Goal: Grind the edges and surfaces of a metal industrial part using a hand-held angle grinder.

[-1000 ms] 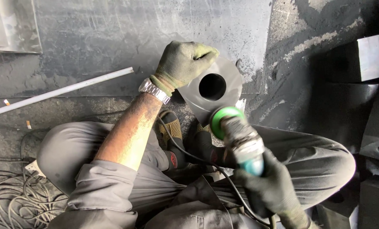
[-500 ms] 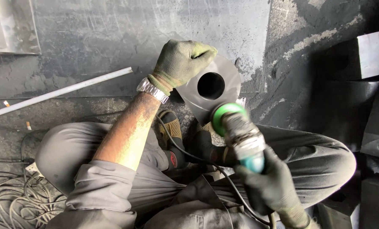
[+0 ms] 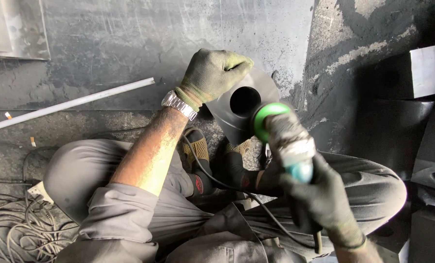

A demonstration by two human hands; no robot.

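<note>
Nearest my lap, my right hand [image 3: 320, 199] kept a closed grip around the grinder [image 3: 285, 141], its green head touching the round metal plate [image 3: 237, 104] with 1 hole. Beyond, my gloved left hand [image 3: 212, 73] clamped that plate's upper edge on the floor [image 3: 105, 44].

A long pale rod [image 3: 69, 104] lies slanting across the dark, scuffed floor [image 3: 105, 44], with a loose heap of grey cable [image 3: 13, 229] piled near the lower left corner. A flat metal sheet [image 3: 13, 29] sits at the upper left, and dark metal blocks [image 3: 429, 122] stand stacked along the right edge, one with a brighter face.
</note>
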